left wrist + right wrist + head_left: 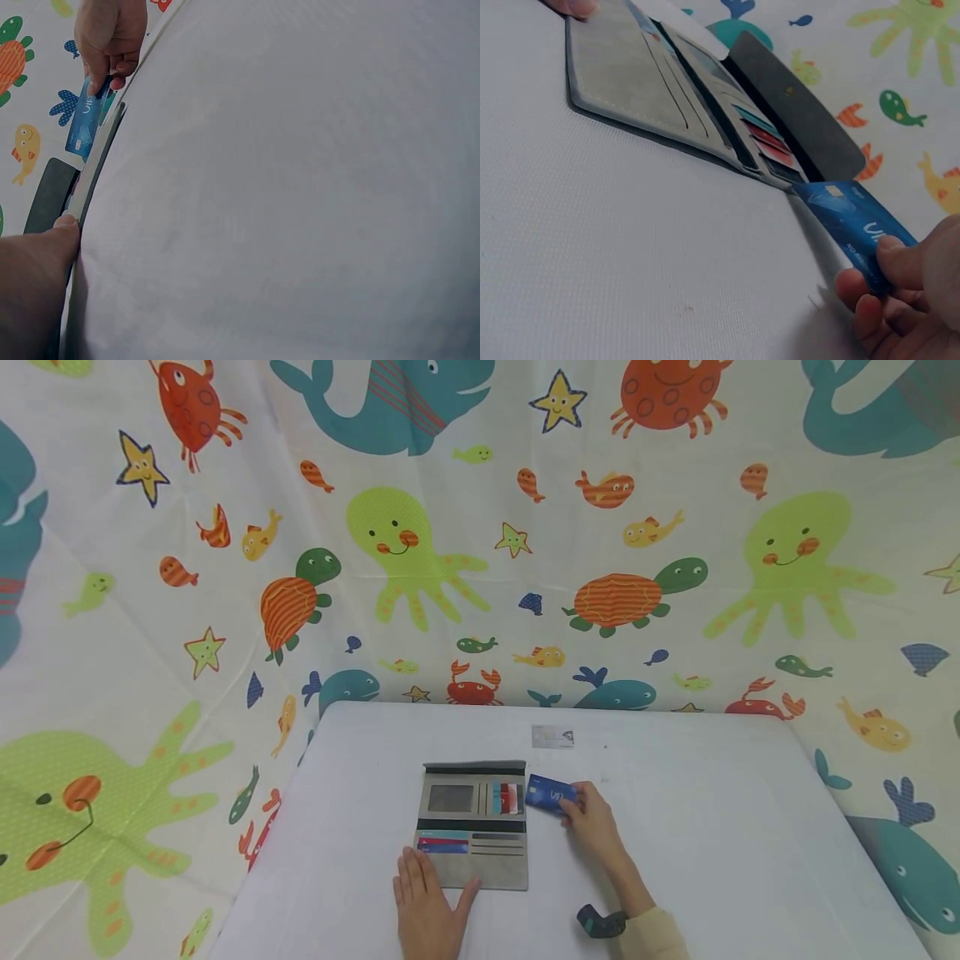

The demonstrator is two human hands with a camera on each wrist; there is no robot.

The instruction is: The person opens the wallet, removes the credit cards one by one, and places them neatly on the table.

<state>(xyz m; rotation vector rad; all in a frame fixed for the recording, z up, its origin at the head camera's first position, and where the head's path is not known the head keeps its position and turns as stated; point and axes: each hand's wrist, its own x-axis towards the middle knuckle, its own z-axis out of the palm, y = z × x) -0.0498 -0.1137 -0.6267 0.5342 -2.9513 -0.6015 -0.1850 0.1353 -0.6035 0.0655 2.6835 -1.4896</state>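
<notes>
1. The right hand [592,822] pinches a blue card [543,792] between its thumb and fingers, gripping the end that faces the table's right edge.
2. The blue card is held slightly tilted just beside the right side of an open wallet [491,870], close to its far right corner; whether the two touch, I cannot tell. A chip and large pale letters show on its face.
3. The left hand [429,902] lies flat with straight fingers and the thumb spread wide, resting on the wallet's near left corner.
4. The grey wallet lies on the white table [712,827], somewhat nearer the table's left edge than its right. Its dark grey flap [810,124] stands raised on the side toward the far edge.
5. In the wallet's far half, a window [451,797] sits on the left, and a few red, teal and pale cards [507,798] fill slots on the right.
6. In the near half, light blue, red and dark blue cards [442,842] show in the left slots.
7. A silvery card [551,737] lies near the table's far edge, apart from the wallet.
8. Beyond that edge hangs a cloth [562,527] printed with sea animals.
</notes>
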